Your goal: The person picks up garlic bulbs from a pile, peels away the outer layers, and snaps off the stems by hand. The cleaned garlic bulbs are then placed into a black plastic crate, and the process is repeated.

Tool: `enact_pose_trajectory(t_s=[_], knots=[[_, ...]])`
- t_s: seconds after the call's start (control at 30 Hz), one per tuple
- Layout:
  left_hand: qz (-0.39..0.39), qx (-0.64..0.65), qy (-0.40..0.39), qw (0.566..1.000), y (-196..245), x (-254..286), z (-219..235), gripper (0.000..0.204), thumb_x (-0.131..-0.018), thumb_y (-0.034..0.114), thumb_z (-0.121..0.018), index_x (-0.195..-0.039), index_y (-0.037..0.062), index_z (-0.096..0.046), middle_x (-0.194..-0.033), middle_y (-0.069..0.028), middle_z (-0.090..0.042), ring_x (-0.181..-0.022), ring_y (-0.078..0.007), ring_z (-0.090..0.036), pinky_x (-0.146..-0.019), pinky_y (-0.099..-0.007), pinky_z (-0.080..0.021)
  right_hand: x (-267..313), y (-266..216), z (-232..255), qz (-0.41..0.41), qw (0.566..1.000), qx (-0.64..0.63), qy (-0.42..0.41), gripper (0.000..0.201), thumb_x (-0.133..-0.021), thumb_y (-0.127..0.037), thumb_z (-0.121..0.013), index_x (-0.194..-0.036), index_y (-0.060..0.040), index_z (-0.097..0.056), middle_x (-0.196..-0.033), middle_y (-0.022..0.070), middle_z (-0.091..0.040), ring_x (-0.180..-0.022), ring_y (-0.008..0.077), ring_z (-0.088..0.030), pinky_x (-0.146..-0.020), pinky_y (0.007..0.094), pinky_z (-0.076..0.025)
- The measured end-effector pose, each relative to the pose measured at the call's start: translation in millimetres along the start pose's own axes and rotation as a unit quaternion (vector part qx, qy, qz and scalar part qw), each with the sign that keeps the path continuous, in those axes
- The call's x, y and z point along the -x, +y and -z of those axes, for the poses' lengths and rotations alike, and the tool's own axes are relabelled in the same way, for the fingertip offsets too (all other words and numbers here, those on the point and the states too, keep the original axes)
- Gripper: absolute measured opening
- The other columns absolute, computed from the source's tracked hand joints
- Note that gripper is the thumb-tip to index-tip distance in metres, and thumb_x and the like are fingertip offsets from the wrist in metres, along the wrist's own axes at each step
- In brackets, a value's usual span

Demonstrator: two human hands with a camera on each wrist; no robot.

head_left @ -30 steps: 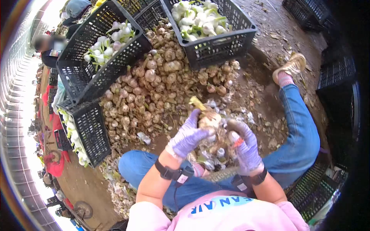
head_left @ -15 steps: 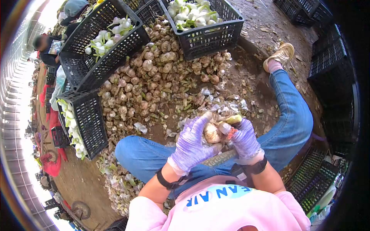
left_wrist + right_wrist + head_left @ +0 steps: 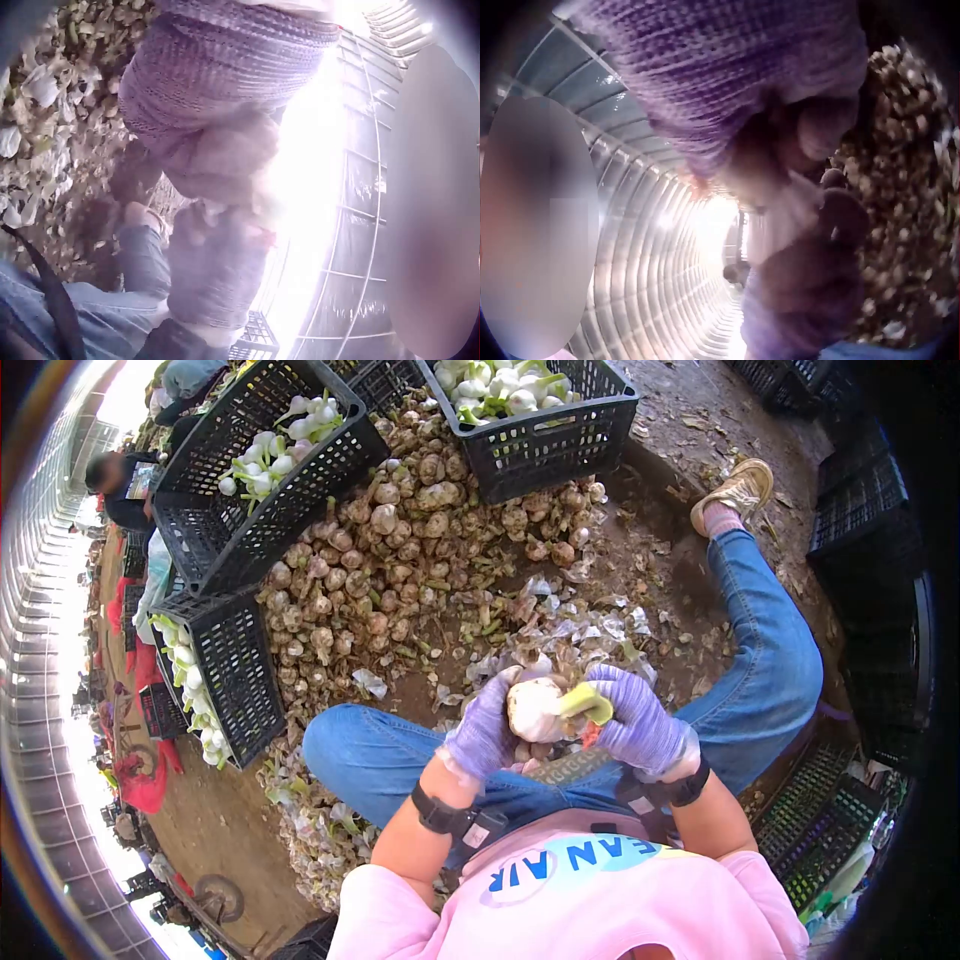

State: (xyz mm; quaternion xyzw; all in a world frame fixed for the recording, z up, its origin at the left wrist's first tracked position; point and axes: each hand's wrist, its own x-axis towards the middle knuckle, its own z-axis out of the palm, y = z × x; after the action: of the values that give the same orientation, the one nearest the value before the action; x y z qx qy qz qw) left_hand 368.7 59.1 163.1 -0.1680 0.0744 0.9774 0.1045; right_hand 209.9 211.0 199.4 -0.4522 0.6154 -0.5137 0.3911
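Note:
Over the lap, a garlic bulb (image 3: 533, 712) with a pale, peeled-looking face and a thick cut green stem (image 3: 586, 703) sits between both hands. My left hand (image 3: 484, 726), in a purple knit glove with bare fingertips, grips the bulb from its left side. From the right, my right hand (image 3: 642, 724), gloved alike and with an orange-red band at the thumb, pinches it near the stem. In the right wrist view the white bulb (image 3: 781, 217) shows between the two hands; in the left wrist view glare and the hands mostly hide it.
Unpeeled garlic bulbs (image 3: 375, 550) lie heaped ahead, with loose skins (image 3: 590, 622) nearer the lap. Black crates of white garlic stand at the back (image 3: 545, 455), back left (image 3: 270, 510) and left (image 3: 235, 670). More black crates (image 3: 860, 520) are stacked on the right. Another person (image 3: 125, 495) sits far left.
The bulb has turned between my hands: its stem pointed up-left, then right, and now faces the camera on the right. Its visible side looks whiter than before. Both hands have come closer to the body.

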Motion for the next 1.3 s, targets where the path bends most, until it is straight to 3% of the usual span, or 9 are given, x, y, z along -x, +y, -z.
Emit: enact_pose_trajectory(t_s=[0.07, 0.17, 0.3, 0.53, 0.7, 0.9, 1.07, 1.17, 1.3], knots=[[0.021, -0.01, 0.058, 0.998, -3.5, -4.0, 3.7, 0.056, -0.087, 0.046, -0.049, -0.125, 0.006, -0.039, -0.105, -0.0084, -0.055, -0.09, -0.0193, -0.06, -0.063, -0.0301, -0.054, 4.4, 18.2, -8.1, -0.048, 0.983, -0.179, -0.007, 0.026, -0.083, -0.02, -0.062, -0.105, -0.0058, -0.06, -0.094, 0.0019, -0.058, -0.086, 0.0143, -0.056, -0.076, 0.0289, -0.046], [-0.285, -0.351, 0.269, 0.85, -24.3, -13.1, -35.7, 0.064, -0.081, 0.058, -0.053, -0.117, 0.0063, -0.047, -0.099, -0.008, -0.058, -0.079, -0.0167, -0.061, -0.068, -0.0293, -0.052, 4.1, 22.6, -10.7, -0.155, 0.946, -0.285, 0.022, 0.043, -0.083, -0.024, -0.063, -0.119, -0.006, -0.049, -0.104, 0.0047, -0.056, -0.091, 0.0178, -0.056, -0.081, 0.031, -0.046], [-0.169, -0.282, 0.204, 0.922, -18.4, -0.8, -40.3, 0.077, -0.07, 0.06, -0.065, -0.118, 0.0032, -0.047, -0.099, -0.0054, -0.058, -0.082, -0.0132, -0.059, -0.068, -0.0256, -0.05, 16.1, 8.9, -8.1, -0.204, 0.748, -0.63, 0.051, 0.065, -0.077, -0.047, -0.065, -0.12, -0.0027, -0.047, -0.112, 0.0096, -0.055, -0.101, 0.0218, -0.056, -0.089, 0.0353, -0.045], [-0.251, -0.42, 0.241, 0.838, -1.7, -11.5, -46.6, 0.062, -0.076, 0.04, -0.07, -0.118, -0.0016, -0.052, -0.107, -0.0116, -0.057, -0.101, -0.0185, -0.055, -0.09, -0.0299, -0.043, 3.0, -1.7, -12.8, -0.147, 0.821, -0.545, 0.082, 0.05, -0.081, -0.031, -0.063, -0.116, 0.0003, -0.047, -0.111, 0.0151, -0.055, -0.099, 0.0246, -0.058, -0.085, 0.0319, -0.048], [-0.357, -0.464, 0.193, 0.787, 6.2, -1.3, -39.6, 0.044, -0.081, 0.027, -0.067, -0.113, -0.0022, -0.057, -0.111, -0.0122, -0.059, -0.103, -0.02, -0.056, -0.09, -0.0308, -0.043, -2.9, -1.2, -1.5, -0.158, 0.717, -0.643, 0.217, 0.031, -0.085, -0.013, -0.048, -0.112, 0.0022, -0.046, -0.106, 0.0166, -0.055, -0.097, 0.0266, -0.059, -0.087, 0.0419, -0.05], [-0.423, -0.186, 0.161, 0.872, 2.1, -15.8, -38.1, 0.041, -0.085, 0.021, -0.062, -0.119, 0.0016, -0.05, -0.112, -0.0125, -0.059, -0.106, -0.0232, -0.056, -0.092, -0.0362, -0.046, 7.7, -18.3, 2.8, -0.021, 0.886, -0.35, 0.303, 0.042, -0.09, -0.029, -0.049, -0.116, 0.0035, -0.044, -0.111, 0.0157, -0.053, -0.103, 0.0259, -0.054, -0.101, 0.0386, -0.038], [-0.417, 0.01, 0.227, 0.88, 14.1, -14.9, -12.9, 0.035, -0.089, 0.022, -0.055, -0.117, 0.0012, -0.049, -0.111, -0.0104, -0.058, -0.098, -0.0204, -0.058, -0.074, -0.0292, -0.054, 2.5, -42.5, 18.8, 0.076, 0.726, -0.517, 0.447, 0.053, -0.082, -0.019, -0.062, -0.125, 0.0006, -0.039, -0.122, 0.0149, -0.045, -0.112, 0.0233, -0.047, -0.099, 0.0365, -0.041], [-0.359, 0.088, 0.267, 0.89, 13.3, -17.6, -20.6, 0.033, -0.092, 0.023, -0.043, -0.115, -0.0002, -0.05, -0.104, -0.012, -0.06, -0.075, -0.0177, -0.062, -0.051, -0.0232, -0.053, -0.9, -51.0, 20.7, -0.068, 0.976, -0.162, 0.127, 0.061, -0.071, -0.018, -0.074, -0.123, -0.0094, -0.046, -0.122, 0.0135, -0.046, -0.111, 0.0264, -0.048, -0.091, 0.0379, -0.044], [-0.286, 0.029, 0.252, 0.924, 3.6, -13.3, -16.2, 0.032, -0.091, 0.023, -0.045, -0.112, -0.0013, -0.051, -0.1, -0.0126, -0.061, -0.078, -0.0181, -0.062, -0.056, -0.0242, -0.054, -13.3, -15.9, -8.1, 0.112, 0.964, 0.18, 0.159, 0.063, -0.061, -0.012, -0.078, -0.118, -0.0086, -0.051, -0.112, 0.0157, -0.049, -0.104, 0.0303, -0.051, -0.084, 0.0369, -0.046]])
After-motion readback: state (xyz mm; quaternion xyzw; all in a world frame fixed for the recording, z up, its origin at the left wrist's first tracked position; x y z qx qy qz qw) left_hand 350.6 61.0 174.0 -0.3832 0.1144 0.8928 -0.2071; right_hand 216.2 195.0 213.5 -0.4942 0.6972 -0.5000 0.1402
